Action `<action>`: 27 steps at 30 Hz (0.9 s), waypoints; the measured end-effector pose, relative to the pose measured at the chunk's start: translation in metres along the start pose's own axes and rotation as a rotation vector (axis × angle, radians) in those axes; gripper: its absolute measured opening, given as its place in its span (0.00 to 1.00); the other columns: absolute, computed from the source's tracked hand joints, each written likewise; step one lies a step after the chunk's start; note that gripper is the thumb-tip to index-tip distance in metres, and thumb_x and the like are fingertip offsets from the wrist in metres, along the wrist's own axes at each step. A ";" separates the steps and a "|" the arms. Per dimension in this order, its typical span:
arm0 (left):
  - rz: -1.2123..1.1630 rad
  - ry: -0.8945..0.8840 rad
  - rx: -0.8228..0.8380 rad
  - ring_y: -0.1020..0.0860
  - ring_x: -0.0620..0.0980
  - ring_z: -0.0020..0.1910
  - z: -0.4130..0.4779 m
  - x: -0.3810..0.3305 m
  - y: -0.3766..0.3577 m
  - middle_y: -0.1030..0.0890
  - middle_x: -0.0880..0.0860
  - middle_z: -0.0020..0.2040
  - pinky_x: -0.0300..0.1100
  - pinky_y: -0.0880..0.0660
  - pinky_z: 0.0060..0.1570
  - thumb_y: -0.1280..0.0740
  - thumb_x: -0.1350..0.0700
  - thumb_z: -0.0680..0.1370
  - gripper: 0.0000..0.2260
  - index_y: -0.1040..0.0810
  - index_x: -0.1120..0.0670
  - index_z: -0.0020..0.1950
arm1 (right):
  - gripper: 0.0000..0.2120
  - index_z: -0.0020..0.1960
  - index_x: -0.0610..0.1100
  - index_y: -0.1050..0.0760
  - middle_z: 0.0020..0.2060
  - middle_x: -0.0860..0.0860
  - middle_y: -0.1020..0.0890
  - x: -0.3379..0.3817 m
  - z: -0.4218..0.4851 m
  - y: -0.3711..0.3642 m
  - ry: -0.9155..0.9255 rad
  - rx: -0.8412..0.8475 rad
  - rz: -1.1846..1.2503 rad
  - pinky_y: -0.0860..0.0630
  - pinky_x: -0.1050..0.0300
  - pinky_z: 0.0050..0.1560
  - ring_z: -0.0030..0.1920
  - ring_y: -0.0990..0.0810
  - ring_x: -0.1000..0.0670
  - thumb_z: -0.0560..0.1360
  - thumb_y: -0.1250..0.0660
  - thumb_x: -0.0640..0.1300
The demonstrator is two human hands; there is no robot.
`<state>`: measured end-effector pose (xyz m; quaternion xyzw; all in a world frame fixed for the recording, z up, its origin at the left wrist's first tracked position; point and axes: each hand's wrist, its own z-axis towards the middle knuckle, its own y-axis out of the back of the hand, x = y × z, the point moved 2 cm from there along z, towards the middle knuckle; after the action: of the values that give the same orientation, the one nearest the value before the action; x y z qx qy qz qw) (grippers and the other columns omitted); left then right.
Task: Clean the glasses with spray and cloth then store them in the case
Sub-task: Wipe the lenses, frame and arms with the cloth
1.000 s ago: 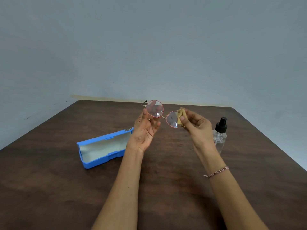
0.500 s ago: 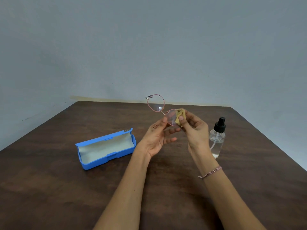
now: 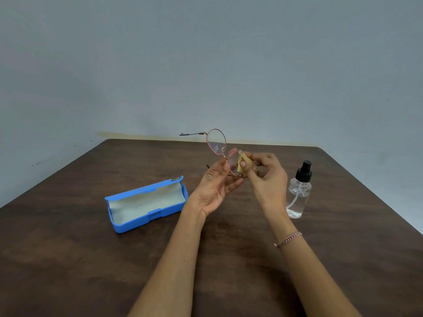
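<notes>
So the glasses (image 3: 216,143) were up in the air, off to the right of the blue case (image 3: 164,212) and above it, tilted so one lens sat higher than the other, with a temple arm sticking out back toward the case side. The left hand (image 3: 214,186) pinched the thin frame by the rim of the lower lens, near the bridge as far as I could tell, other fingers loose. The right hand (image 3: 266,177) was clamped on a little yellow cloth (image 3: 243,162), pressing it onto that lower lens. The case lay open on the bench (image 3: 91,259), nothing in it yet. The spray bottle (image 3: 298,193) stood upright further right of the case, past both hands.

My take: that wire frame looks light and bendy, and the lenses are probably slick from the spray, so hold it by the rim or bridge, not the temple arms, and go easy on the rubbing pressure. The cloth is soft and floppy, so bunching it over a fingertip seems right. The upper lens probably needs its turn too.
</notes>
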<state>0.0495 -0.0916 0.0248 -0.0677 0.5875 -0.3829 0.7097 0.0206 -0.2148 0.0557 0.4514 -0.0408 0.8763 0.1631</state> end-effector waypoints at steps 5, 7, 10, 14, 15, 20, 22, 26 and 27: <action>0.027 0.012 0.023 0.17 0.52 0.47 -0.001 -0.002 0.001 0.17 0.53 0.52 0.42 0.19 0.41 0.25 0.49 0.65 0.21 0.19 0.45 0.57 | 0.12 0.42 0.59 0.26 0.43 0.54 0.21 0.003 0.002 0.005 0.054 -0.116 -0.061 0.30 0.67 0.42 0.44 0.23 0.55 0.72 0.29 0.42; 0.033 0.028 0.021 0.17 0.53 0.50 -0.001 -0.001 0.001 0.18 0.55 0.54 0.43 0.19 0.40 0.23 0.46 0.63 0.24 0.20 0.45 0.58 | 0.12 0.41 0.59 0.28 0.40 0.55 0.21 0.003 0.004 0.011 0.025 -0.192 -0.060 0.29 0.62 0.41 0.45 0.24 0.52 0.72 0.31 0.43; 0.057 0.053 0.021 0.18 0.50 0.51 -0.001 -0.001 0.001 0.18 0.55 0.55 0.43 0.19 0.40 0.21 0.45 0.60 0.26 0.19 0.45 0.58 | 0.13 0.41 0.58 0.29 0.40 0.57 0.23 0.006 0.005 0.014 0.086 -0.250 -0.128 0.27 0.58 0.42 0.46 0.24 0.49 0.72 0.31 0.40; 0.078 0.051 0.071 0.19 0.46 0.49 -0.002 0.000 -0.001 0.18 0.51 0.54 0.41 0.20 0.43 0.21 0.49 0.62 0.25 0.20 0.44 0.58 | 0.09 0.44 0.48 0.25 0.43 0.54 0.26 0.007 0.001 0.009 0.202 -0.197 -0.242 0.28 0.66 0.41 0.42 0.25 0.55 0.70 0.30 0.37; 0.075 0.047 0.081 0.19 0.46 0.50 -0.002 0.000 -0.001 0.18 0.51 0.54 0.41 0.20 0.45 0.21 0.50 0.63 0.25 0.20 0.44 0.59 | 0.08 0.45 0.47 0.25 0.44 0.54 0.27 0.008 -0.001 0.006 0.223 -0.168 -0.265 0.29 0.70 0.41 0.41 0.25 0.57 0.70 0.29 0.36; 0.018 0.008 0.040 0.19 0.48 0.52 0.001 0.002 0.004 0.18 0.51 0.52 0.40 0.21 0.47 0.19 0.52 0.61 0.26 0.19 0.48 0.58 | 0.08 0.50 0.42 0.21 0.43 0.54 0.25 0.008 -0.006 -0.004 0.264 -0.009 -0.283 0.31 0.76 0.40 0.40 0.25 0.61 0.71 0.28 0.39; -0.009 -0.017 0.027 0.19 0.47 0.51 0.002 0.000 0.007 0.18 0.50 0.53 0.39 0.21 0.46 0.19 0.52 0.60 0.25 0.18 0.48 0.57 | 0.07 0.50 0.44 0.19 0.42 0.54 0.24 0.009 -0.007 -0.006 0.294 0.047 -0.248 0.31 0.75 0.42 0.41 0.25 0.62 0.71 0.27 0.41; -0.097 -0.045 0.043 0.19 0.44 0.44 -0.001 -0.006 0.008 0.17 0.51 0.52 0.37 0.21 0.44 0.19 0.53 0.60 0.24 0.18 0.49 0.56 | 0.08 0.50 0.48 0.18 0.42 0.55 0.23 0.009 -0.006 -0.006 0.353 0.140 -0.226 0.28 0.65 0.48 0.46 0.24 0.54 0.71 0.27 0.43; -0.112 -0.046 0.047 0.19 0.44 0.43 -0.002 -0.007 0.008 0.17 0.51 0.51 0.37 0.21 0.44 0.19 0.53 0.60 0.25 0.18 0.49 0.56 | 0.08 0.50 0.48 0.18 0.43 0.54 0.24 0.008 -0.006 -0.005 0.348 0.147 -0.204 0.27 0.64 0.49 0.47 0.24 0.53 0.71 0.27 0.43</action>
<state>0.0514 -0.0813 0.0257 -0.0923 0.5572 -0.4342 0.7018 0.0135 -0.2069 0.0583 0.3060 0.0980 0.9205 0.2223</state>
